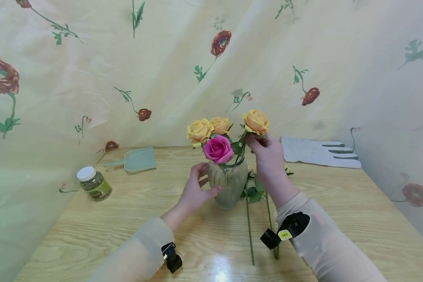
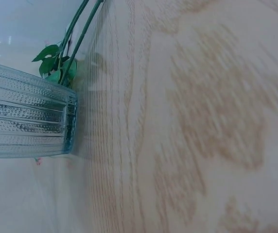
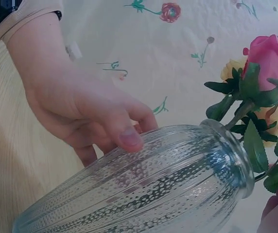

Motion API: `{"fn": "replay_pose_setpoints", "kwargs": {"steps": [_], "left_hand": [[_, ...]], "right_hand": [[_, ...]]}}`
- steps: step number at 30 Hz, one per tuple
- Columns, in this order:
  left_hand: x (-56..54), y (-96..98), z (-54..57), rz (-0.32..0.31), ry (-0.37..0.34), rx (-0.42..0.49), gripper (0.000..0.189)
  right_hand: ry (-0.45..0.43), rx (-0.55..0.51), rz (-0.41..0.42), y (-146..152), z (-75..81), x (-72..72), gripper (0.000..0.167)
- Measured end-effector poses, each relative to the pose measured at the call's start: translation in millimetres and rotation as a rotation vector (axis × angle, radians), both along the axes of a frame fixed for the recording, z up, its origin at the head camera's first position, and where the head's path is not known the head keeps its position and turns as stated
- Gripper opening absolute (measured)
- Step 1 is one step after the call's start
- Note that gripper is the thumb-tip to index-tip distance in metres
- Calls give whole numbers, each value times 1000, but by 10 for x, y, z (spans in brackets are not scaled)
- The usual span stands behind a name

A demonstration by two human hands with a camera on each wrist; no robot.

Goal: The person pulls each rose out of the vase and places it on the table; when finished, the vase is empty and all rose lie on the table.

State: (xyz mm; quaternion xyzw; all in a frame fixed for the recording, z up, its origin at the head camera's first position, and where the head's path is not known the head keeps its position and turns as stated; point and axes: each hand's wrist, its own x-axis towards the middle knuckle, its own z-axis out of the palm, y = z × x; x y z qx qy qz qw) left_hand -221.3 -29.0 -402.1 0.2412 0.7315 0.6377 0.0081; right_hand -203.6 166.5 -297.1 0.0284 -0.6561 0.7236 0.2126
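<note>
A clear ribbed glass vase [image 1: 229,190] stands upright on the table, with a pink rose [image 1: 218,149] and two yellow roses [image 1: 199,132] in its mouth. The left hand [image 1: 194,192] holds the vase's left side, thumb in front and fingers curled behind; the right wrist view shows the thumb on the glass [image 3: 148,179]. Above the vase's right rim, the right hand [image 1: 269,158] pinches another yellow rose [image 1: 256,122] just below its bloom. Its stem runs down toward the vase mouth; leaves and fingers partly hide it.
Behind the right forearm, further flower stems [image 1: 249,231] lie on the wooden table [image 1: 134,219], their blooms mostly hidden. A white-lidded jar [image 1: 95,184] and a pale green dustpan [image 1: 140,159] are at left. White gloves [image 1: 319,152] lie at the back right, against the flowered curtain [image 1: 176,70].
</note>
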Motion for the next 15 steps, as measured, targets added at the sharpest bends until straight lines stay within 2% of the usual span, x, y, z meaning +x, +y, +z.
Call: {"fn": "replay_pose_setpoints", "kwargs": {"steps": [2, 7, 12, 15], "left_hand": [[3, 2, -6, 3, -4, -2, 78], [-7, -15, -7, 8, -4, 4, 78], [-18, -10, -9, -11, 14, 27, 75], [-13, 1, -6, -24, 6, 26, 74]], "right_hand": [[23, -44, -27, 1, 11, -16, 3], [50, -236, -7, 2, 17, -58, 16], [56, -400, 33, 8, 32, -67, 13], [63, -459, 53, 11, 53, -56, 10]]}}
